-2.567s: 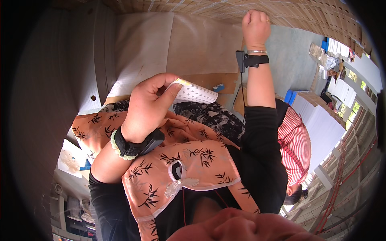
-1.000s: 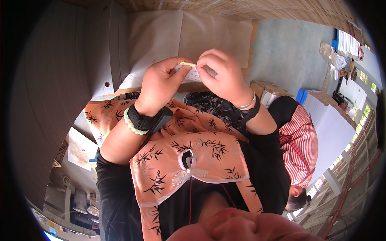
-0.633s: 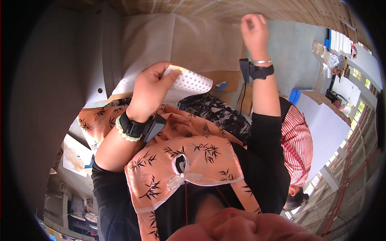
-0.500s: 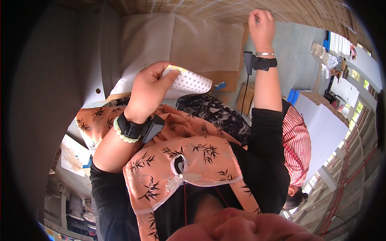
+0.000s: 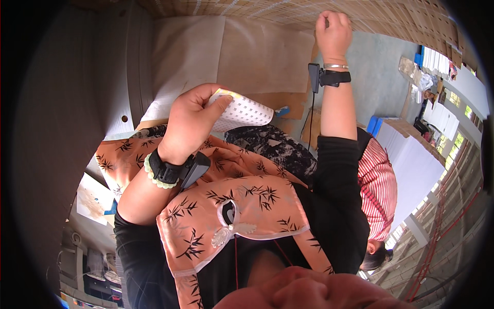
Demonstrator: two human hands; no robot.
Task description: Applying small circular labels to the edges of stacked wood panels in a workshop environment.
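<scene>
My left hand [image 5: 191,121] is closed on a sheet of small labels [image 5: 242,112], pinched between thumb and fingers. The sheet is white with rows of little dark printed marks and a yellow strip at its upper edge. It curls away to the right, in front of my apron. My right hand [image 5: 334,33] is raised with bent arm far ahead, fingers curled together at the edge of a brown stack of cardboard [image 5: 278,9]. Whatever its fingertips hold, if anything, is too small to make out.
A grey post or panel [image 5: 110,67] stands close on the left. Brown cardboard sheets [image 5: 262,56] lie below the stack, with a small blue piece [image 5: 282,111] nearby. At the right a person in a striped red shirt [image 5: 378,190] bends beside a white stack [image 5: 411,165].
My right hand has shifted slightly to the left along the cardboard stack, still curled. My left hand and the label sheet have dropped a little.
</scene>
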